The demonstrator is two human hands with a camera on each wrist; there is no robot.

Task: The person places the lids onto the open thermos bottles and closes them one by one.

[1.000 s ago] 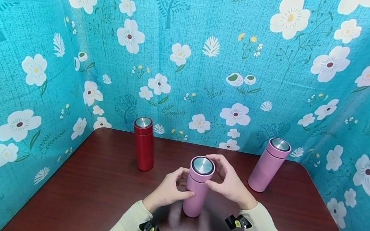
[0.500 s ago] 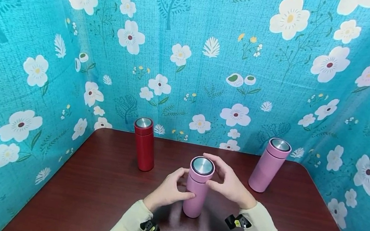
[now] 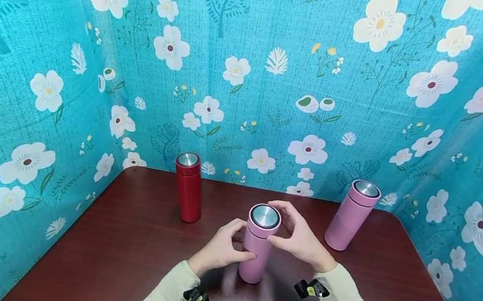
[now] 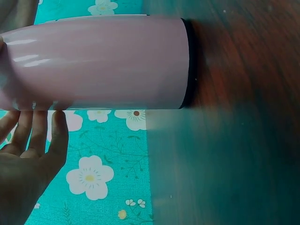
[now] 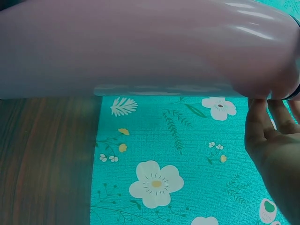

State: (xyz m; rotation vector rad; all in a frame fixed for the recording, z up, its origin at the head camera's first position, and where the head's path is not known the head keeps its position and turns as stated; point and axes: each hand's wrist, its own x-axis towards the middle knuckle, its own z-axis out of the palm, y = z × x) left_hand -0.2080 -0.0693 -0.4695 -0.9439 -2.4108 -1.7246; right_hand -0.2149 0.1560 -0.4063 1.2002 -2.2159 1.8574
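Observation:
A pink thermos [image 3: 255, 254] with a steel-topped lid [image 3: 265, 216] stands upright between both hands. My left hand [image 3: 220, 248] grips its body from the left, thumb across the front and fingers round the far side. On the other side, my right hand [image 3: 299, 237] holds it higher up, thumb at the seam below the lid and fingers curled behind. In the left wrist view the thermos body [image 4: 103, 65] lies sideways across the frame, the left fingers [image 4: 58, 131] at its edge. The right wrist view shows the right fingers [image 5: 257, 119] against the thermos [image 5: 164, 47] near its lid end.
A red thermos [image 3: 189, 194] stands at the back left of the brown table [image 3: 118, 251]. Another pink thermos [image 3: 348, 223] stands at the back right. A blue flowered cloth [image 3: 243, 135] encloses the back and sides.
The right fingers and thumb shift very slightly at the lid. The thermos and left hand stay almost in place.

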